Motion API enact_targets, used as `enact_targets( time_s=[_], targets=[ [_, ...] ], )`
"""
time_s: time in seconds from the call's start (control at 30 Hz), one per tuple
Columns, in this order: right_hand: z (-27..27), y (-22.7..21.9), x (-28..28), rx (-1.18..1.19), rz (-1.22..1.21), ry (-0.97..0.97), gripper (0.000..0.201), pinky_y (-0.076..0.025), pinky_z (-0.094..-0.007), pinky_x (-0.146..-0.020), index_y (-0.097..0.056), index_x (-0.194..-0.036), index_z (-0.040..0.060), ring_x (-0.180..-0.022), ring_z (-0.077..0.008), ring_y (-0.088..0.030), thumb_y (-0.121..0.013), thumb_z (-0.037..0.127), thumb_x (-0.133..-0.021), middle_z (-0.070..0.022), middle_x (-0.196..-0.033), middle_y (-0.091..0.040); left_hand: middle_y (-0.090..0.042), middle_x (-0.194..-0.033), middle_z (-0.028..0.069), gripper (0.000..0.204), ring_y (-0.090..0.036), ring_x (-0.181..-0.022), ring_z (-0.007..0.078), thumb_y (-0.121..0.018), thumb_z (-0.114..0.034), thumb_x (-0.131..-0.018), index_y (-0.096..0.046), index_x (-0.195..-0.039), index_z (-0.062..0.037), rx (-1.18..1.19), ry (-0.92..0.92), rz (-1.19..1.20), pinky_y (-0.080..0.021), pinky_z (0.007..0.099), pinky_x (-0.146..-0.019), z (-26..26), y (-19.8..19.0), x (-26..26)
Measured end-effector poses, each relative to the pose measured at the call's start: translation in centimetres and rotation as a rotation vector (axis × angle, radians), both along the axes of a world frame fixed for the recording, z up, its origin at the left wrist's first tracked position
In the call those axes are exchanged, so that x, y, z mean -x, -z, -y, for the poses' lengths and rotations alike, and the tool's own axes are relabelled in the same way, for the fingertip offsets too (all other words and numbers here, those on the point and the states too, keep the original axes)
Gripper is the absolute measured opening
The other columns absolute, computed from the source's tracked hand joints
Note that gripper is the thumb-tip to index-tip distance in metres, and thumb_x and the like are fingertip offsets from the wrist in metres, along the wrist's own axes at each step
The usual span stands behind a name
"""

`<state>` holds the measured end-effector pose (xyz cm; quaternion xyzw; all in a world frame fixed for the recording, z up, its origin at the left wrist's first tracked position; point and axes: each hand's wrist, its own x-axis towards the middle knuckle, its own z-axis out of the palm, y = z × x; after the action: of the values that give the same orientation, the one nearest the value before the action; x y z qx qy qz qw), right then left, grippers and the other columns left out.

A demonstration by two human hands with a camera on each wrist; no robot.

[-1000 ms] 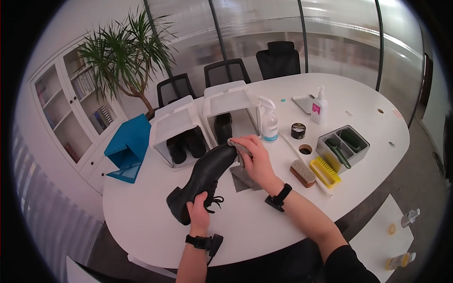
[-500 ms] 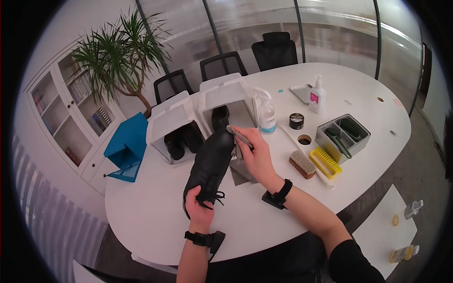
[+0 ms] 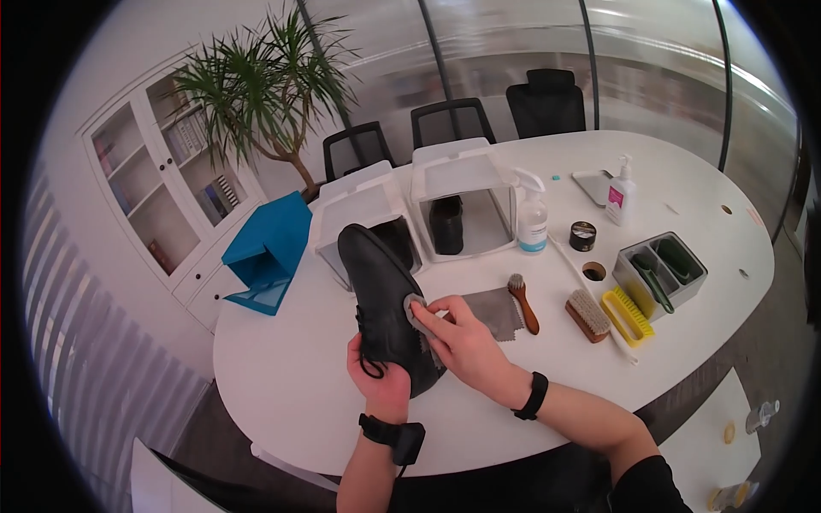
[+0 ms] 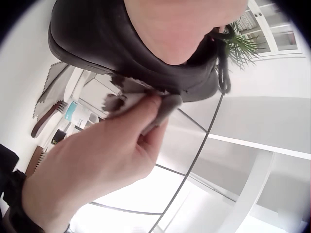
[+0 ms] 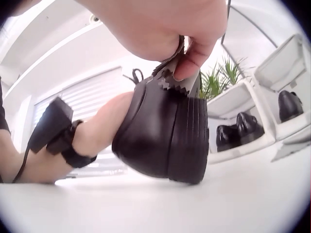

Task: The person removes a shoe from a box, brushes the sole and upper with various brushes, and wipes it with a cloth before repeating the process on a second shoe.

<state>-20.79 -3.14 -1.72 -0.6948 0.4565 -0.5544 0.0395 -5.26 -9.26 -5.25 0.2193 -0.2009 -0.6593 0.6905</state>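
My left hand (image 3: 382, 386) grips a black leather lace-up shoe (image 3: 376, 278) around its opening, close over the white table. The toe points up and away, and the laces hang over the fingers. My right hand (image 3: 472, 344) pinches a folded grey cloth (image 3: 416, 313) and presses it to the shoe's side, near the sole edge. The cloth's zigzag-cut edge (image 5: 171, 83) shows below my fingers in the right wrist view, above the shoe's heel (image 5: 188, 141). In the left wrist view, my right thumb lies along the cloth (image 4: 167, 108) under the shoe.
Beside my right hand lie another grey cloth (image 3: 496, 312), a wooden-handled brush (image 3: 524, 304), a wooden brush (image 3: 587, 316) and a yellow brush (image 3: 627, 315). Beyond stand shoe boxes (image 3: 466, 162) with black shoes, a spray bottle (image 3: 532, 224), a round tin (image 3: 582, 236) and a grey caddy (image 3: 660, 282).
The shoe has swung so its toe points up and left. My right hand has brought the cloth from the toe back along the side. The head view has shifted, and the wooden-handled brush now shows.
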Motion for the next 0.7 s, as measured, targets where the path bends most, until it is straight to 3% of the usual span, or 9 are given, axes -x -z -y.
enact_targets(
  time_s=[0.07,0.1,0.17,0.23,0.33,0.43,0.5,0.57,0.7],
  targets=[
    [0.3,0.9,-0.3,-0.043,-0.025,-0.029,0.057,-0.055,-0.0385,-0.075,-0.063,-0.143,0.0121,-0.081,-0.0258,-0.065,-0.07,-0.005,-0.089,-0.0105,-0.118,-0.056,-0.06,-0.144,0.014,0.05,-0.061,-0.128,0.0311,-0.05,-0.035,-0.102,-0.054,-0.139,-0.0011,0.293,-0.274,0.554,-0.044,0.0419,-0.116,1.4,2.0,-0.2],
    [0.5,1.4,-0.3,-0.061,-0.086,-0.052,0.056,-0.056,-0.0394,-0.075,-0.063,-0.143,0.0135,-0.081,-0.0278,-0.066,-0.07,-0.003,-0.09,-0.01,-0.116,-0.058,-0.06,-0.144,0.014,0.05,-0.061,-0.128,0.0311,-0.05,-0.035,-0.102,-0.054,-0.139,-0.0011,0.287,-0.281,0.554,-0.044,0.0419,-0.116,1.0,0.9,-0.4],
    [0.7,1.9,-0.3,-0.088,-0.155,-0.084,0.054,-0.056,-0.0403,-0.075,-0.064,-0.142,0.015,-0.081,-0.0298,-0.066,-0.07,0.0,-0.091,-0.0094,-0.115,-0.059,-0.058,-0.146,0.0153,0.048,-0.055,-0.135,0.0252,-0.049,-0.036,-0.107,-0.051,-0.14,-0.0017,0.022,0.074,-0.23,-0.042,0.0412,-0.117,0.2,-3.2,-0.8],
    [0.8,1.9,0.0,-0.218,-0.263,0.005,0.052,-0.058,-0.0419,-0.075,-0.064,-0.141,0.0177,-0.082,-0.032,-0.067,-0.07,0.004,-0.092,-0.0078,-0.115,-0.062,-0.058,-0.146,0.0125,0.051,-0.054,-0.135,0.0244,-0.049,-0.039,-0.108,-0.052,-0.14,0.0003,-0.033,0.104,-0.191,-0.039,0.0402,-0.118,0.6,-4.2,-1.1],
    [1.2,1.8,1.2,-0.207,-0.28,-0.041,0.05,-0.058,-0.0405,-0.076,-0.067,-0.138,0.0185,-0.083,-0.03,-0.068,-0.071,0.004,-0.09,-0.0082,-0.111,-0.064,-0.064,-0.131,0.0095,0.044,-0.06,-0.121,0.0173,-0.06,-0.033,-0.106,-0.062,-0.129,0.0041,0.096,0.234,0.59,-0.048,0.0324,-0.105,1.8,-2.7,-1.6],
    [1.7,1.6,1.4,-0.189,-0.226,-0.098,0.047,-0.057,-0.0392,-0.077,-0.07,-0.135,0.0183,-0.084,-0.0293,-0.068,-0.07,0.003,-0.09,-0.0089,-0.106,-0.065,-0.067,-0.125,0.0081,0.039,-0.062,-0.114,0.0128,-0.062,-0.029,-0.105,-0.066,-0.123,0.0056,0.005,0.235,0.852,-0.05,0.028,-0.099,2.7,-1.3,-2.2],
    [2.2,1.5,1.6,-0.181,-0.181,-0.104,0.045,-0.057,-0.0386,-0.077,-0.072,-0.132,0.0181,-0.085,-0.0291,-0.068,-0.07,0.002,-0.09,-0.0093,-0.104,-0.065,-0.066,-0.127,0.0073,0.042,-0.061,-0.115,0.0127,-0.061,-0.03,-0.106,-0.064,-0.129,0.0056,0.001,0.255,0.844,-0.05,0.0275,-0.098,2.5,-1.2,-1.9],
    [3.0,0.9,1.7,-0.114,-0.123,-0.078,0.042,-0.056,-0.0379,-0.076,-0.074,-0.129,0.0173,-0.086,-0.0293,-0.067,-0.069,0.002,-0.091,-0.0097,-0.105,-0.065,-0.066,-0.129,0.0065,0.043,-0.061,-0.116,0.0127,-0.059,-0.03,-0.108,-0.061,-0.134,0.0046,0.121,0.29,0.638,-0.05,0.0274,-0.099,1.6,-1.6,-1.0],
    [4.6,-0.8,1.4,-0.074,0.031,-0.033,0.038,-0.055,-0.037,-0.076,-0.075,-0.126,0.0158,-0.088,-0.0289,-0.066,-0.07,0.002,-0.091,-0.0096,-0.105,-0.064,-0.058,-0.146,0.0089,0.054,-0.055,-0.134,0.0167,-0.049,-0.039,-0.112,-0.049,-0.149,0.0011,0.09,0.472,0.502,-0.044,0.0322,-0.113,0.5,-2.3,0.0]
  ],
)
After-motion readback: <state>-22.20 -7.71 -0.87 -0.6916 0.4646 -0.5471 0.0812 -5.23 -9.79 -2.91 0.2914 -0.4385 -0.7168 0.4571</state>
